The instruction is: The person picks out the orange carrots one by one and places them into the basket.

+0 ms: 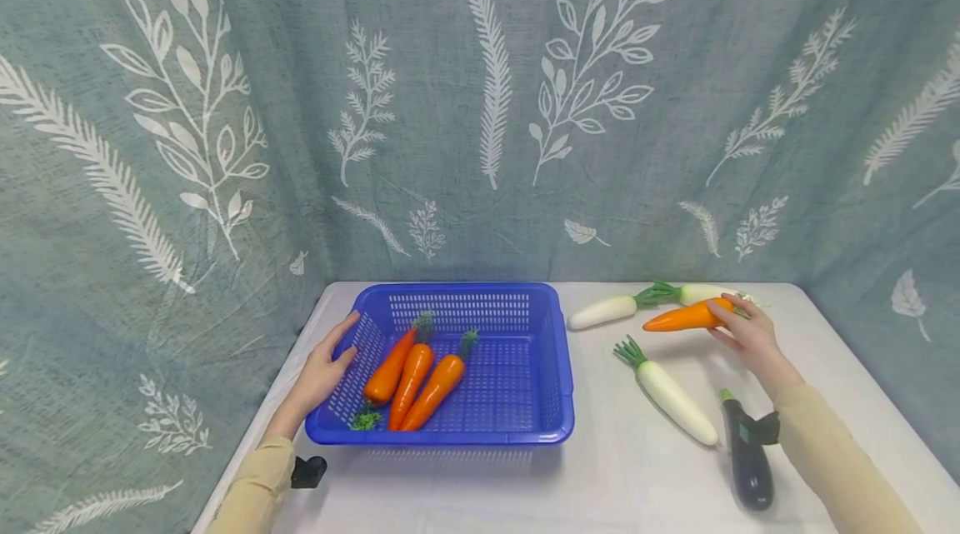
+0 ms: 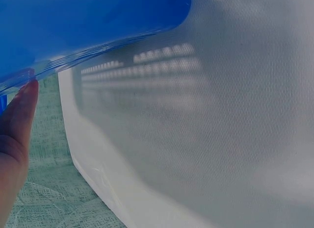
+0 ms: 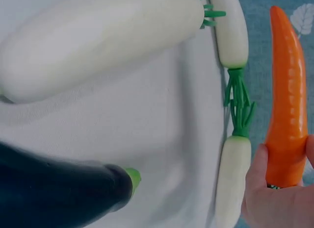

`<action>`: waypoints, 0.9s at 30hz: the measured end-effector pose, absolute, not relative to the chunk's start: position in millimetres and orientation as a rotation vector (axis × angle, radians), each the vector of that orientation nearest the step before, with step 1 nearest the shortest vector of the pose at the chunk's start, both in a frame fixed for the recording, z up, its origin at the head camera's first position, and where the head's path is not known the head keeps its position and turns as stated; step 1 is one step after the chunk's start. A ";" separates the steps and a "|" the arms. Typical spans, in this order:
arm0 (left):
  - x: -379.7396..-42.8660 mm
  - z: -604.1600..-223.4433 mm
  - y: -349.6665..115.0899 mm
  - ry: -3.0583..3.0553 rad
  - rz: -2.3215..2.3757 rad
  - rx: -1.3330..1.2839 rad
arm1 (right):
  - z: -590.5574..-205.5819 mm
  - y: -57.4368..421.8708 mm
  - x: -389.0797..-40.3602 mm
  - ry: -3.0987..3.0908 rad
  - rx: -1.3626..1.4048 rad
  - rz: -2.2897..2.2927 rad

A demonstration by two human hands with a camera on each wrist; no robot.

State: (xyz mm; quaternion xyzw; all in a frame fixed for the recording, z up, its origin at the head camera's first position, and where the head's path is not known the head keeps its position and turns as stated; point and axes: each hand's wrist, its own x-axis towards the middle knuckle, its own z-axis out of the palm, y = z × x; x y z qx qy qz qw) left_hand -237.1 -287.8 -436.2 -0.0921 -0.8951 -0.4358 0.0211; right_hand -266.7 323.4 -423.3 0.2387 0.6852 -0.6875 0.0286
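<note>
My left hand rests at the left rim of a blue plastic basket, its thumb and fingers spread. In the left wrist view, a straight finger touches the basket's edge. Three orange carrots with green tops lie on the left side of the basket floor. Over the right part of the table, my right hand grips another carrot by its thick, leafy end. The right wrist view has this carrot between thumb and fingers, its tip pointing away from the hand.
Two white radishes lie leaf to leaf along the back edge of the white table. Nearer, a third radish lies slanted. Beside it is a dark eggplant, partly below my right wrist. A patterned curtain hangs behind.
</note>
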 end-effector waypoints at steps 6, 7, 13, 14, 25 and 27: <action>-235.1 -434.1 -287.7 -2.760 -1.361 -0.303 | -424.5 319.3 -268.4 2.085 0.643 -2.156; -234.9 -434.2 -287.6 -2.760 -1.362 -0.303 | -424.4 318.3 -268.6 2.076 0.628 -2.165; -236.6 -437.1 -287.6 -2.765 -1.348 -0.296 | -422.6 308.8 -268.3 2.027 0.518 -2.215; -236.8 -437.8 -287.7 -2.764 -1.349 -0.295 | -422.5 306.7 -268.1 2.022 0.496 -2.222; -235.4 -437.6 -287.3 -2.745 -1.356 -0.315 | -423.6 281.8 -267.2 1.970 0.354 -2.264; -235.5 -438.4 -287.4 -2.744 -1.357 -0.316 | -423.7 278.1 -266.9 1.962 0.343 -2.271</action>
